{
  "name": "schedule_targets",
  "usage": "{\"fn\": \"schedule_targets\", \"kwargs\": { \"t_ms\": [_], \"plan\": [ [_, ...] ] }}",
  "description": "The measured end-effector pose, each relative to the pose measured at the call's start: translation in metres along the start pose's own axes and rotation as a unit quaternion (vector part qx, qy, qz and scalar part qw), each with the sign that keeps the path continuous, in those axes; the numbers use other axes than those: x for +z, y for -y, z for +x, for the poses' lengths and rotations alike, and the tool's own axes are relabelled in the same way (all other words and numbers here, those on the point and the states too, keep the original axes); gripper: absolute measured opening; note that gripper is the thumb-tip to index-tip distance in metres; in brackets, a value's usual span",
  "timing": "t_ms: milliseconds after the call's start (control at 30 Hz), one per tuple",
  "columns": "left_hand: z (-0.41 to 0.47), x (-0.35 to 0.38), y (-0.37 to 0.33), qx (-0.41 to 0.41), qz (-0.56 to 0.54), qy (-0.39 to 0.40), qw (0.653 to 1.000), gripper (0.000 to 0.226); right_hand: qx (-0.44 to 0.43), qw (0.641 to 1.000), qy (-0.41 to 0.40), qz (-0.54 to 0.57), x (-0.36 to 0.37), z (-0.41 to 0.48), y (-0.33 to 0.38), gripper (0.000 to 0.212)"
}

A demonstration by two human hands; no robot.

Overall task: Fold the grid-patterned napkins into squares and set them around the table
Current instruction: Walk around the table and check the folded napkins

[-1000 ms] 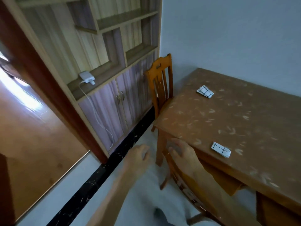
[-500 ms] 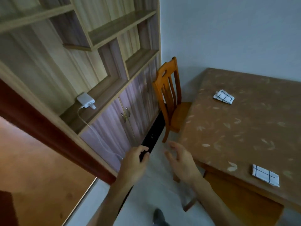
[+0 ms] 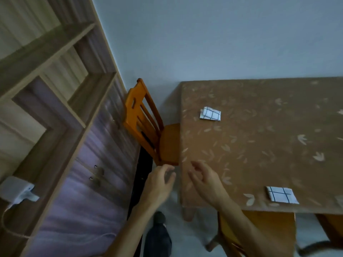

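Room: plain pale wall at the back, wooden shelf-and-cupboard unit (image 3: 83,182) all down the left, pretty dim light tbh.
Table (image 3: 259,145): brown top with a leaf print, its near-left corner right by the person's hands.
Chairs: orange one (image 3: 141,123) tucked in at the left end, another chair (image 3: 259,229) pushed under the near edge.
Left hand (image 3: 157,184): just off the table corner, fingers loosely curled, nothing in it.
Right hand (image 3: 206,182): over the corner of the table, also loose and empty.
Far napkin (image 3: 210,114): folded, lying at the left end by the orange chair.
Near napkin (image 3: 281,194): folded, close to the near edge above the tucked-in chair.
What changed: a second ago the right hand was down at the near chair's back; now it's let go and both hands have come up to the corner. Both napkins sit where they did.
What that means: my guess is two places are done and they're moving on, but with empty hands they'd need another napkin first.
Can't see: right side of the table is cut off, so no clue whether more napkins are there. White plug thing (image 3: 15,188) on the shelf is blurry.
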State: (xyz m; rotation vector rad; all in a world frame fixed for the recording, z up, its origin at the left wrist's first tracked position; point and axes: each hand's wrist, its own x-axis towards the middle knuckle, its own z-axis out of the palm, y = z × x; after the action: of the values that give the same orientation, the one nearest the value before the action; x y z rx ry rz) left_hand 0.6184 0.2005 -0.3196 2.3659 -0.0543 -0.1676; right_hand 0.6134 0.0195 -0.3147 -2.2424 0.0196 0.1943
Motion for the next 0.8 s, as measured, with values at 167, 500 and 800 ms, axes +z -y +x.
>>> {"fn": "schedule_targets", "kwargs": {
  "t_ms": [167,500,800],
  "plan": [
    [0.087,0.001,0.007,0.035,-0.011,0.055,0.998,0.019,0.054,0.997,-0.044,-0.011,0.002,0.064,-0.012,0.042],
    [0.241,0.007,0.008,0.066,0.000,0.154,0.986,0.027,0.165,0.983,-0.078,-0.033,-0.019,0.172,-0.012,0.036],
    [0.348,0.074,-0.032,0.118,0.077,0.176,0.974,0.035,0.231,0.969,-0.088,-0.026,-0.054,0.254,-0.071,0.034]
  ]
}}
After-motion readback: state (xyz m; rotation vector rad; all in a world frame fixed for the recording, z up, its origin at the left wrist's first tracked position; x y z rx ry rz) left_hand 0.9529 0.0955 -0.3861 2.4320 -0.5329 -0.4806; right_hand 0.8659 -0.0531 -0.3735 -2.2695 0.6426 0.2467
